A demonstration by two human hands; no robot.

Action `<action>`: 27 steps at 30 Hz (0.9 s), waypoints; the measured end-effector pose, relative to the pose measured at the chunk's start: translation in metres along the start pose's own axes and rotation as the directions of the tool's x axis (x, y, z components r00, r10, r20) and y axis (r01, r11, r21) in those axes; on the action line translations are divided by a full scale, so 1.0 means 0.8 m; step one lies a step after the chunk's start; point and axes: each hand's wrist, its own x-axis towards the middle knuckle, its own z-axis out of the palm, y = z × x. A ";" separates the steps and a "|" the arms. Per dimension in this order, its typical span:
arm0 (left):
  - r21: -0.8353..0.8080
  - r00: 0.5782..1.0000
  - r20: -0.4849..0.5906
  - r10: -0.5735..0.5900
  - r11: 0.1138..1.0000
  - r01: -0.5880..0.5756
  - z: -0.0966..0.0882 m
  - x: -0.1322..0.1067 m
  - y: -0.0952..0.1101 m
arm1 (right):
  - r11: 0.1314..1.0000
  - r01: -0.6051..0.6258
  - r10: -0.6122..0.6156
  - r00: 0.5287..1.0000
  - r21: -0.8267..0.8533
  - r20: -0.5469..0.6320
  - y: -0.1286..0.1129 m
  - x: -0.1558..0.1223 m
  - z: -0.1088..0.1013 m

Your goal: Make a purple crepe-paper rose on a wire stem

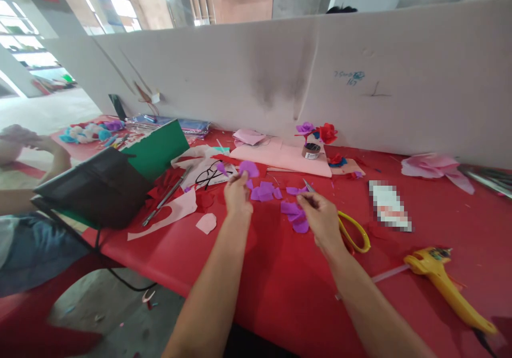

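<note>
My left hand (239, 195) is closed in a pinch on a purple paper petal (249, 169), held up over the table. Several cut purple paper pieces (264, 191) lie just right of it. My right hand (320, 211) has its fingertips together beside more purple pieces (296, 218); whether a piece is between them is hard to see. Scissors with yellow handles (355, 232) lie partly hidden under my right hand, and their tip shows past the fingers.
A yellow glue gun (448, 283) lies at the right on the red table (280, 288). Paper flowers (327, 133) stand by a tape roll (311, 151) at the back. Pink scraps (206, 223) and a black-and-green box (100, 182) are left. Another person's arm (56, 155) is far left.
</note>
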 end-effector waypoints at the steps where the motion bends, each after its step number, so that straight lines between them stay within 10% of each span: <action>1: -0.027 0.998 -0.055 0.031 0.999 -0.033 -0.004 0.010 0.008 | 0.985 0.057 -0.042 0.994 -0.161 0.099 -0.002 0.007 0.006; 8: -0.075 0.989 -0.146 0.005 0.997 -0.016 -0.017 0.033 0.018 | 0.800 0.239 -0.060 0.944 -0.550 0.324 -0.011 0.043 0.073; 13: -0.117 0.988 -0.154 -0.006 0.993 -0.012 -0.018 0.034 0.021 | 0.763 0.254 -0.046 0.939 -0.595 0.341 0.001 0.044 0.058; 20: -0.148 0.989 -0.145 -0.037 0.989 0.016 -0.016 0.031 0.026 | 0.917 0.127 -0.040 0.972 -0.379 0.230 0.003 0.067 0.003; 27: -0.154 0.992 -0.127 -0.018 0.988 -0.002 -0.018 0.032 0.025 | 0.955 0.055 0.077 0.903 -0.293 0.422 -0.005 0.056 0.078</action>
